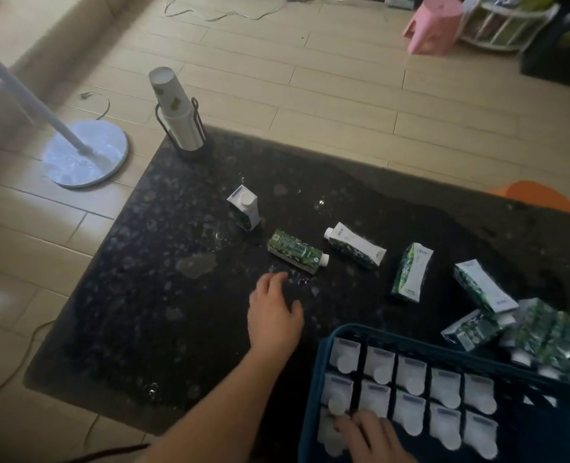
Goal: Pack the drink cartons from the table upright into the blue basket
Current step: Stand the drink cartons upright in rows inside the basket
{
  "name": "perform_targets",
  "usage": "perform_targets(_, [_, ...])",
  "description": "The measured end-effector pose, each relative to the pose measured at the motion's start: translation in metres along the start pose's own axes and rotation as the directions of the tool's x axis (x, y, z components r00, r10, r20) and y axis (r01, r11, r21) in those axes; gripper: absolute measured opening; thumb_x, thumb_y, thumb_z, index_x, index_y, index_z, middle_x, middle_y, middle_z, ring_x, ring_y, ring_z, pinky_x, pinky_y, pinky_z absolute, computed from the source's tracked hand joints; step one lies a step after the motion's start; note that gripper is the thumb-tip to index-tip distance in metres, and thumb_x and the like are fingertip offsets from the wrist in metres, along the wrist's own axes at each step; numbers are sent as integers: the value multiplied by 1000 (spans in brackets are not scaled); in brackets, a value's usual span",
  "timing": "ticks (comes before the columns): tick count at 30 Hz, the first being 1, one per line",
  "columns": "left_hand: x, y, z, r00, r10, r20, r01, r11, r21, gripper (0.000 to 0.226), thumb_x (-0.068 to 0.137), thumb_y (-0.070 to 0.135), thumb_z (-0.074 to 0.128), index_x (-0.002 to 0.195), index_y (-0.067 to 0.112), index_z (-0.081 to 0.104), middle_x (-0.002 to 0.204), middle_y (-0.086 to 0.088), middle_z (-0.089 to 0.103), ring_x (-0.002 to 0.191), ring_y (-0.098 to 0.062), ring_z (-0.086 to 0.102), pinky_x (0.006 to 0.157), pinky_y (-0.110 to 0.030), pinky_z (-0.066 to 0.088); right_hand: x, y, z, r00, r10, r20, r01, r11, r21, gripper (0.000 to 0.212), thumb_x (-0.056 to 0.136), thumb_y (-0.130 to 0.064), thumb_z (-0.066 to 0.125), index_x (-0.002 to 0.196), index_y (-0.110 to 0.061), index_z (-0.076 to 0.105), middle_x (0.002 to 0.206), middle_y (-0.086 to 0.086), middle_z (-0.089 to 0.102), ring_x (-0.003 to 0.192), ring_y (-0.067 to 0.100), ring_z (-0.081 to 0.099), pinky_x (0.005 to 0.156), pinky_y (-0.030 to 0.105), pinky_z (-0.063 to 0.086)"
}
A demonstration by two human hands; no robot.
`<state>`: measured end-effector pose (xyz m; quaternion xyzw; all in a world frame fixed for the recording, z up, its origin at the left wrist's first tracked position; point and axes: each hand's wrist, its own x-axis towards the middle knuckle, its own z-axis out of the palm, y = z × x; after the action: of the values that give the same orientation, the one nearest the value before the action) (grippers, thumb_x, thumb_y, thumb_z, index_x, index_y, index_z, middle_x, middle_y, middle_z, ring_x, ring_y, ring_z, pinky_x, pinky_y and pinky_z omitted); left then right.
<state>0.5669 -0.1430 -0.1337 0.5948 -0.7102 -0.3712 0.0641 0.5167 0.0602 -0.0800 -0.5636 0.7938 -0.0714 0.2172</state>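
Observation:
The blue basket (313, 389) sits at the near right of the dark table, with several white-topped cartons standing upright in rows inside. My right hand (370, 436) rests on the cartons at the basket's near left corner, fingers on a carton top; a grip cannot be made out. My left hand (273, 315) hovers open over the table, just below a green carton (295, 250) lying on its side. One carton (245, 207) stands upright farther back. More cartons lie flat: one (355, 243), one (410, 275), one (484, 289), and a pile (510, 329) beside the basket.
The dark speckled table (163, 295) has wet spots near its middle. A stack of paper cups in a wire holder (180, 115) stands at the far left corner. On the floor are a fan base (84, 155), a pink stool (433, 25) and cables.

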Motion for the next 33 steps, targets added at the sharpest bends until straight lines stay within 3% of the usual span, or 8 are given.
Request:
perform_targets(3, [49, 12, 3, 978, 173, 115, -204, 912, 356, 71, 85, 24, 59, 147, 29, 25, 159, -3, 17, 143, -30, 19, 115, -46, 24, 31, 2, -43, 962, -118, -244, 139, 988, 71, 35, 92, -53, 30, 79, -38, 58, 79, -18, 49, 70, 2, 49, 72, 18, 38])
perform_targets(6, [89, 14, 9, 925, 284, 252, -380, 725, 575, 79, 86, 24, 58, 151, 30, 13, 163, -4, -1, 147, -34, 1, 116, -53, 16, 82, 5, -73, 925, -14, -379, 96, 975, 200, 18, 83, -43, 55, 85, -26, 63, 87, -6, 58, 85, 13, 50, 75, 22, 41])
perform_targets(9, [121, 13, 20, 894, 220, 391, -437, 621, 651, 77, 91, 22, 56, 152, 32, 10, 162, -2, -8, 147, -36, -9, 112, -63, 20, 136, 16, -84, 989, 33, -145, -12, 989, 145, 32, 82, -50, 52, 106, -30, 57, 106, -12, 53, 100, 12, 49, 82, 27, 46])
perform_targets(13, [142, 17, 21, 884, 219, 412, -447, 649, 615, 61, 89, 26, 60, 142, 35, 31, 145, -3, 35, 140, -32, 18, 96, -54, 45, 182, 34, -81, 984, 103, 147, -135, 964, 229, 50, 83, -52, 56, 128, -33, 45, 125, -11, 47, 116, 13, 49, 95, 35, 47])
perform_targets(17, [144, 9, -2, 819, 236, 523, -449, 830, 330, 59, 82, 47, 67, 137, 44, 43, 124, 5, 58, 118, -22, 49, 95, -43, 47, 192, 50, -79, 992, 73, 100, -90, 978, 187, 68, 80, -44, 66, 138, -35, 32, 136, -9, 40, 126, 15, 42, 103, 35, 43])
perform_targets(22, [97, 27, -57, 559, 358, 748, -322, 925, -201, 56, 81, 48, 70, 133, 38, 54, 125, 12, 63, 115, -7, 58, 103, -38, 44, 175, 38, -87, 985, -174, -10, 171, 955, 241, 79, 74, -40, 73, 141, -35, 32, 148, -11, 27, 136, 9, 26, 112, 32, 32])
perform_targets(27, [56, 39, -96, 528, 438, 727, -142, 890, -433, 39, 85, 36, 65, 120, 19, 67, 109, -12, 70, 98, -33, 66, 87, -46, 50, 132, 23, -111, 968, -246, -53, 246, 886, 393, 68, 75, -44, 73, 135, -31, 42, 131, -13, 46, 119, 0, 43, 103, 18, 38])
perform_targets(33, [6, 60, -107, 519, 512, 685, -238, 855, -460, 44, 86, 42, 64, 126, 26, 61, 114, -3, 69, 105, -24, 65, 94, -49, 50, 49, 18, -124, 974, -44, -221, 158, 832, 532, 55, 67, -49, 79, 115, -31, 59, 112, -20, 59, 108, -5, 55, 87, 9, 45])
